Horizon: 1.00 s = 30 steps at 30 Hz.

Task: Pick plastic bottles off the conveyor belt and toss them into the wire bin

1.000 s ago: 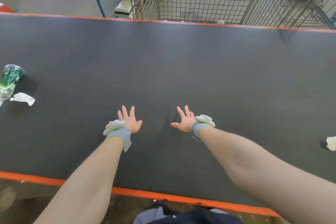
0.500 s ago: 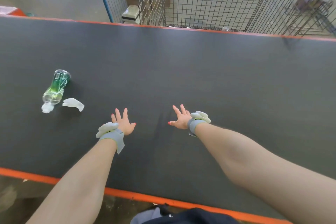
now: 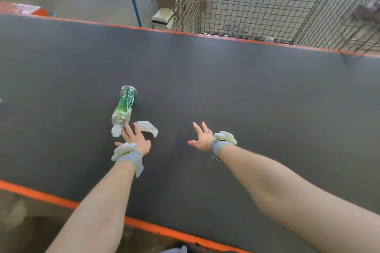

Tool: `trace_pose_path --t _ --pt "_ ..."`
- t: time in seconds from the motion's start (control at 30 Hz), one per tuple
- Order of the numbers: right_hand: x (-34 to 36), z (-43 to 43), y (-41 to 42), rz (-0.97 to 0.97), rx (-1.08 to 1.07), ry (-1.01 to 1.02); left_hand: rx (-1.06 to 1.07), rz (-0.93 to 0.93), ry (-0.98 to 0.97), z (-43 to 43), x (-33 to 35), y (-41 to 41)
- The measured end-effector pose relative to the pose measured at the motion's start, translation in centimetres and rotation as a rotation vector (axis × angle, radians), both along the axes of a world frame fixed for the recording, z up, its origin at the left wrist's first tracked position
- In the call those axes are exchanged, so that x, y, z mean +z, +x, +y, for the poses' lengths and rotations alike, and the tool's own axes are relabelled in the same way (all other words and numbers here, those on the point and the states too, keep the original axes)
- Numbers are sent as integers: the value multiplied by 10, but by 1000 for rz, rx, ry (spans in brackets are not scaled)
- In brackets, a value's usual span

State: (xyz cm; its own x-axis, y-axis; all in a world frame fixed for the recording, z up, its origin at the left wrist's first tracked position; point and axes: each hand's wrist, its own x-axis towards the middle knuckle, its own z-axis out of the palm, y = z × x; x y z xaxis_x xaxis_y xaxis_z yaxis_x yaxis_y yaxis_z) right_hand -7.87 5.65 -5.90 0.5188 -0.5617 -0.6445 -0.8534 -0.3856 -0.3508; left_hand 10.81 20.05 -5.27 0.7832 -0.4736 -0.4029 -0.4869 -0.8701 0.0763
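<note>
One plastic bottle (image 3: 124, 107) is seen lying on the conveyor belt (image 3: 246, 98), its cap end at the tips of the left hand's (image 3: 136, 141) spread fingers (image 3: 128, 130); nothing is gripped. The right hand (image 3: 202, 139) is splayed, empty. One white scrap (image 3: 147, 128) beside the fingertips might be grabbed instead, or the bottle nudged rolling. One wire bin (image 3: 257, 2) is counted beyond.

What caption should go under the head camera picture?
Open left hand reaches for a green plastic bottle lying on the conveyor belt, wire bin beyond.
</note>
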Motion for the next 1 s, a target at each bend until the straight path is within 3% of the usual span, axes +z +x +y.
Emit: trace_pose_path --t 0.27,0.43,0.53,0.8,1.0 --pt "0 -13 24 -46 -34 13 40 113 -131 -39 -11 3" --pt "-1 -37 22 -48 -113 27 -34 289 -163 -86 -25 -28" --pt "-1 -64 12 -84 -211 25 -70 364 -212 -126 -27 -55" --pt "4 -153 -27 -214 -565 4 89 721 -536 -254 0 -71" --pt "17 -250 -13 -290 -865 -14 135 776 -660 -387 22 -57"
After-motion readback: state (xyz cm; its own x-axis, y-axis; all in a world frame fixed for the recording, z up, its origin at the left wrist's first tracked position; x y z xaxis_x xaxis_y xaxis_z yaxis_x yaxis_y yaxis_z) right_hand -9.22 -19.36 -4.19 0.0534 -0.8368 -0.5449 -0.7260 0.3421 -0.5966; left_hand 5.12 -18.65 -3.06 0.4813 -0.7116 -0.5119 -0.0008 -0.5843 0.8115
